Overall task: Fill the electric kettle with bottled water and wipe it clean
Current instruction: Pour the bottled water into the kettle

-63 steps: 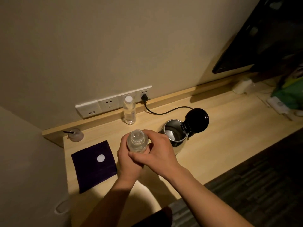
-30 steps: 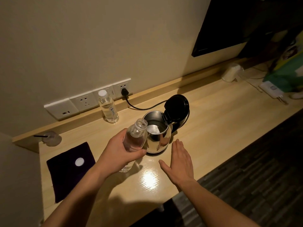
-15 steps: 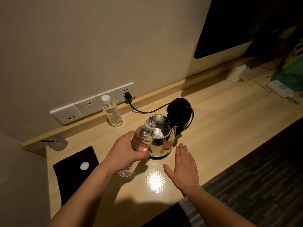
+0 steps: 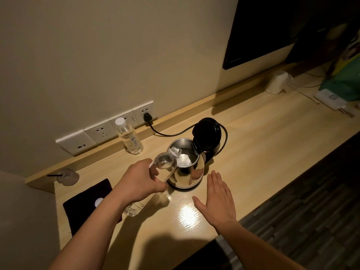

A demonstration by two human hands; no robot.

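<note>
A steel electric kettle (image 4: 191, 173) stands on the wooden counter (image 4: 263, 149) with its black lid (image 4: 206, 132) swung up. My left hand (image 4: 139, 184) grips an uncapped clear water bottle (image 4: 164, 165), tilted so its mouth sits over the kettle's rim. My right hand (image 4: 218, 197) rests flat, fingers together, on the counter just in front of the kettle, holding nothing. A dark purple cloth (image 4: 85, 203) lies at the left with the white bottle cap (image 4: 98, 202) on it. A second, capped bottle (image 4: 129, 138) stands upright by the wall.
The kettle's black cord (image 4: 169, 133) runs to a row of wall sockets (image 4: 101, 131). A small cup with a dark straw (image 4: 67, 176) sits at the far left. A white roll (image 4: 276, 83) and other items lie at the right end, below a dark screen (image 4: 272, 26).
My right hand let go of the bottle top and came down flat on the counter. My left hand carried the bottle to the kettle and tilted its mouth over the rim.
</note>
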